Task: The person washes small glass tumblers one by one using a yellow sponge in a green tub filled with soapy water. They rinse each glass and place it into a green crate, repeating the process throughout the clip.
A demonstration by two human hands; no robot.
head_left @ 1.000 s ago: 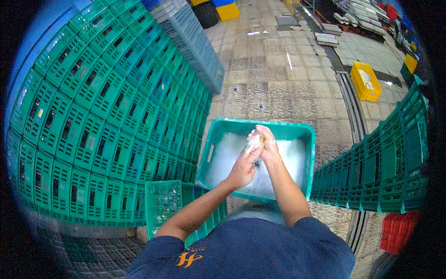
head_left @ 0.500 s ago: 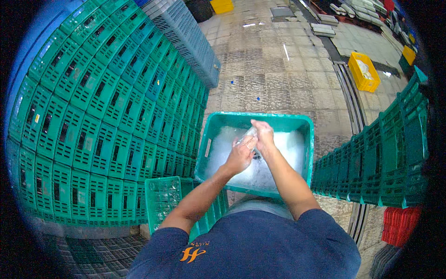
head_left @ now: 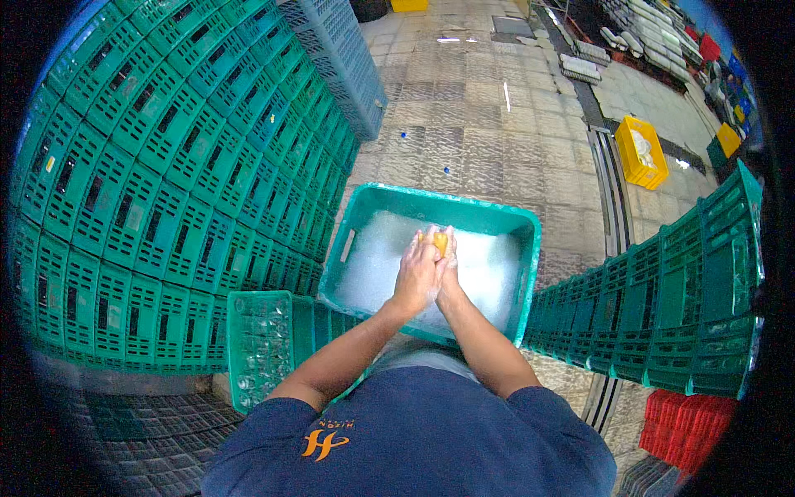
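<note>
- The left hand (head_left: 416, 277) and the right hand (head_left: 447, 267) are pressed together over a teal tub (head_left: 356, 217) of white foam (head_left: 377, 261).
- Both hands are closed around a small yellow-orange thing (head_left: 440, 242). It may be a sponge or a bit of soap, but it is too small to tell.
- The yellow thing pokes out at the top of the fingers, just above the foam.
- The hands are wet and soapy, so the washing looks well under way. Rinsing looks like it is still left.
- Left of the hands stands a tall wall of green crates (head_left: 157, 182).
- A green crate (head_left: 261, 344) sits below the left hand, by the elbow.
- More green crates (head_left: 662, 306) stand to the right.
- A yellow crate (head_left: 642, 151) sits far off on the tiled floor (head_left: 480, 141).
- Nothing blocks the hands.
</note>
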